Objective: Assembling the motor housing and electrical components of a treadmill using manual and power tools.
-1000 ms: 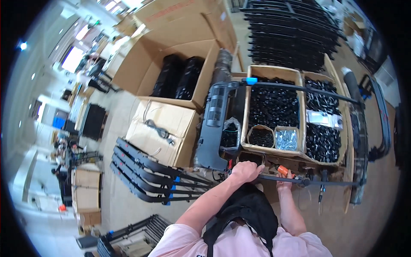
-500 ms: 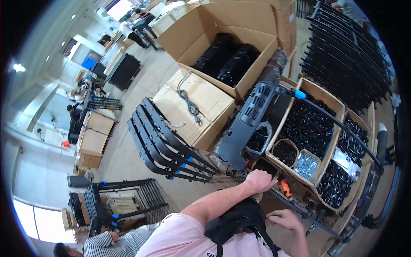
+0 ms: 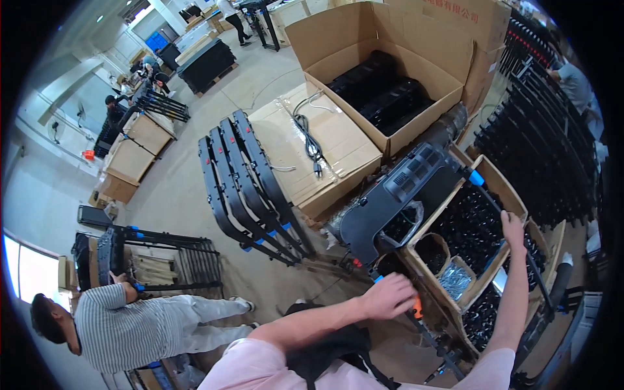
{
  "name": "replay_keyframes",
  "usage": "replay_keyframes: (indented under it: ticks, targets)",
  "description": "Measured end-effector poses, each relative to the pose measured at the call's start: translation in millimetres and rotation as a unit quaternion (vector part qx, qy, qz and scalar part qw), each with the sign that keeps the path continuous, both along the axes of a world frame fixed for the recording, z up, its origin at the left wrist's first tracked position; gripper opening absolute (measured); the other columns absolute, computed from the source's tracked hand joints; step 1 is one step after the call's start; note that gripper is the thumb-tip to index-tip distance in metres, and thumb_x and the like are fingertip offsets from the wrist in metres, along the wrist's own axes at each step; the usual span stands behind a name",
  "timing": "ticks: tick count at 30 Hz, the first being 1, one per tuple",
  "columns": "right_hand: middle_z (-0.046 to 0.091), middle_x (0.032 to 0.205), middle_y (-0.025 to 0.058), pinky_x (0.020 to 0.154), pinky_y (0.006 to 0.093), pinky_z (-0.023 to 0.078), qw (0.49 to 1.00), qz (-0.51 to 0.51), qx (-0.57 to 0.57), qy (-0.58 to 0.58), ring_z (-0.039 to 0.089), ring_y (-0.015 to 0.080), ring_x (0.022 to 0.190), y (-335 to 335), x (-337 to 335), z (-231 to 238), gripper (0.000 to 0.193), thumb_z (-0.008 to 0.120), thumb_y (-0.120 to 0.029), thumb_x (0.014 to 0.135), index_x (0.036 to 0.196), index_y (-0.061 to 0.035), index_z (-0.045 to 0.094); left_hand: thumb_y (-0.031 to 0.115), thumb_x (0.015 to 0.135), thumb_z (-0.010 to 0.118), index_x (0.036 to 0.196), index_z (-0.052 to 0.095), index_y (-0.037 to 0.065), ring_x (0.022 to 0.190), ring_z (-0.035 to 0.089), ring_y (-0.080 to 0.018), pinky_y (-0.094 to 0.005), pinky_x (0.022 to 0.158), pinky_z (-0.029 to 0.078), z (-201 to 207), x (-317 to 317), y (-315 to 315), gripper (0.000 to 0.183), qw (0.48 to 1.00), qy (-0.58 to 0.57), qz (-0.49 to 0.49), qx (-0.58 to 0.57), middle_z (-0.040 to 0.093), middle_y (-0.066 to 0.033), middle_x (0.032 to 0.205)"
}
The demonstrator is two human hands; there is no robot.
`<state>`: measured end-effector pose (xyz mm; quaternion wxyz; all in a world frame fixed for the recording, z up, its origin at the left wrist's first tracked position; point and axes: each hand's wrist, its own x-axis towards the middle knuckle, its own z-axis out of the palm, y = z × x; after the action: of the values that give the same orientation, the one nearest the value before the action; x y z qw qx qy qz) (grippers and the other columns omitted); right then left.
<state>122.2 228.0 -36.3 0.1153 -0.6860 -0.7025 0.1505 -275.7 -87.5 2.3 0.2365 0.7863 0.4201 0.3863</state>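
A dark grey plastic panel [image 3: 374, 224] with a vented housing lies before me, black tubes extending from its ends toward me. My left hand [image 3: 389, 298] is over the near tube, fingers curled down around it; the fingertips are partly hidden. An orange-handled tool [image 3: 417, 307] is right beside those fingers. My right arm stretches over the parts boxes, and my right hand [image 3: 513, 229] is closed on the far black tube [image 3: 494, 198], beyond its blue collar [image 3: 476, 177].
Cardboard bins of small black parts [image 3: 465, 221] sit under the tubes, with a tray of silver screws [image 3: 457, 278]. Behind stand an open carton [image 3: 416, 127] and a flat carton [image 3: 344, 140] with a coiled cable. Several black frames [image 3: 237, 175] stand left. A person in stripes [image 3: 123, 325] works at lower left.
My right hand has gone from near my body out to the far tube. My left hand has shifted slightly toward me along the near tube. The view has turned, showing more of the striped person.
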Motion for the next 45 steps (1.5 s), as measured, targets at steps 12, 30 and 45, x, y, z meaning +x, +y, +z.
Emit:
replay_keyframes:
  ticks: [12,30,45]
  targets:
    - [0.072,0.117,0.0302,0.102,0.0473,0.050,0.997,-0.046,-0.054,-0.041,0.068,0.0419,0.117,30,-21,13,0.071,0.053,-0.062,0.101,0.120,0.0039,0.072,0.059,0.100,0.065,0.121,0.063,0.007,0.095,0.064,-0.0168,-0.0357,0.092,0.053,-61,-19,-49,0.057,0.631,-0.480,0.152,-0.589,0.066,-0.0047,0.105]
    - [0.058,0.076,0.0084,0.066,0.0373,0.043,0.952,0.104,0.286,-0.042,0.052,0.0187,0.070,-219,-163,404,0.034,0.058,-0.032,0.107,0.104,0.0008,0.067,0.027,0.103,0.066,0.114,0.061,0.012,0.103,0.071,-0.0193,-0.0399,0.088,0.056,30,-127,-94,0.019,0.604,-0.617,0.190,-0.468,0.076,-0.0069,0.108]
    - [0.054,0.079,0.0018,0.065,0.0264,0.045,0.936,0.056,0.246,0.247,0.054,0.0112,0.070,-427,-302,431,0.054,0.043,-0.050,0.111,0.134,-0.0024,0.055,0.015,0.097,0.066,0.117,0.062,0.001,0.078,0.063,-0.0096,-0.0246,0.067,0.047,181,-456,-157,0.024,0.814,-0.535,0.197,-0.112,0.075,-0.0111,0.090]
